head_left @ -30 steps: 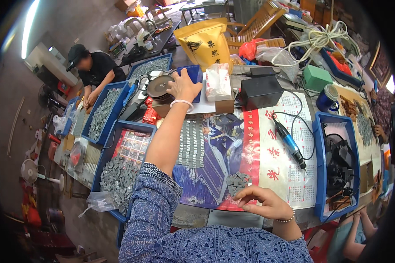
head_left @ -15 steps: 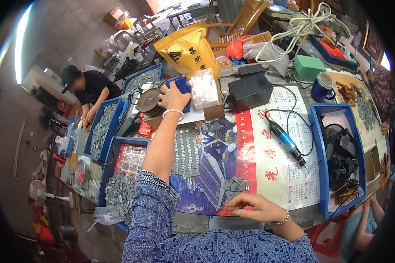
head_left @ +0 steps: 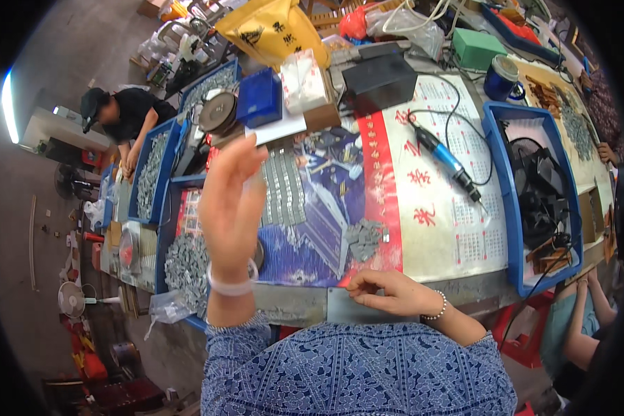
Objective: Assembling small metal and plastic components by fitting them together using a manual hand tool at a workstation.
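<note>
My left hand [head_left: 232, 204] is raised over the left part of the table, fingers stretched upward and slightly smeared. I see nothing held in it. A dark rounded edge [head_left: 260, 254] shows beside its wrist; I cannot tell what it belongs to. Near the front edge, my right hand [head_left: 388, 291] is loosely closed, thumb and fingertips close together; whatever may be between them is hidden. Just beyond it lies a pile of small grey pieces [head_left: 366, 239]. Rows of similar grey pieces [head_left: 282, 187] lie to the right of my left hand.
A blue box [head_left: 259, 97] and a stack of dark discs [head_left: 218, 111] stand behind. A blue-handled rotary tool [head_left: 445, 163] lies on the calendar sheet [head_left: 464, 232]. Blue trays [head_left: 513, 229] flank the sheet. A co-worker [head_left: 121, 114] sits far left.
My left hand has left the blue box and dark discs, moving back toward me and rising. My right hand has shifted slightly toward the front edge. The view has tilted.
</note>
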`<state>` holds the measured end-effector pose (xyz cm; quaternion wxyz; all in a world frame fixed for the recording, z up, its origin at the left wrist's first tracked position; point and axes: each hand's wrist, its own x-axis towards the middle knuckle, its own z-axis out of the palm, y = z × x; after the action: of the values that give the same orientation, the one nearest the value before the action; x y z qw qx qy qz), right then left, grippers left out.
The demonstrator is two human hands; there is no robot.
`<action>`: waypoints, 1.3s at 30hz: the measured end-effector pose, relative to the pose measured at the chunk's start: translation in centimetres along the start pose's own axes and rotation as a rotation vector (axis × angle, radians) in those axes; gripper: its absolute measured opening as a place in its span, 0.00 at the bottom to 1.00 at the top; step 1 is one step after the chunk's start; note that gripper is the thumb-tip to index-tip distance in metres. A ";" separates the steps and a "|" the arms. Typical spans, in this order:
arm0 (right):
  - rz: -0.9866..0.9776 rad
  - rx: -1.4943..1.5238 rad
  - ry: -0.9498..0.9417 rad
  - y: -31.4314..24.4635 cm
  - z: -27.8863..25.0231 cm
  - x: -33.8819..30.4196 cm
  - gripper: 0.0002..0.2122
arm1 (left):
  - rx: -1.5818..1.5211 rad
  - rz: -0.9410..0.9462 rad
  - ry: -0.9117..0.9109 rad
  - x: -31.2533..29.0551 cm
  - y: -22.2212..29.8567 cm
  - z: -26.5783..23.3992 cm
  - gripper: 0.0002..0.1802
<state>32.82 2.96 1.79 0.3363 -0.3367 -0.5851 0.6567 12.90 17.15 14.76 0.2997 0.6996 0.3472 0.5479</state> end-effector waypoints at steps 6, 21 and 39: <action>0.055 -0.189 -0.179 1.5 5.7 0.1 0.12 | -0.348 0.921 0.398 -8.9 11.7 0.8 0.18; 0.153 -0.258 -0.212 3.4 10.5 2.5 0.12 | -0.236 0.512 -0.332 -20.2 5.1 -9.8 0.02; 0.225 0.073 -0.290 6.0 11.0 2.8 0.08 | -0.016 -0.451 -0.353 -30.3 -1.9 -7.9 0.09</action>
<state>21.86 -1.22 -3.32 0.1847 -0.2895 -0.5620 0.7525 0.11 -6.08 -1.91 0.4752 0.6868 0.4322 0.3400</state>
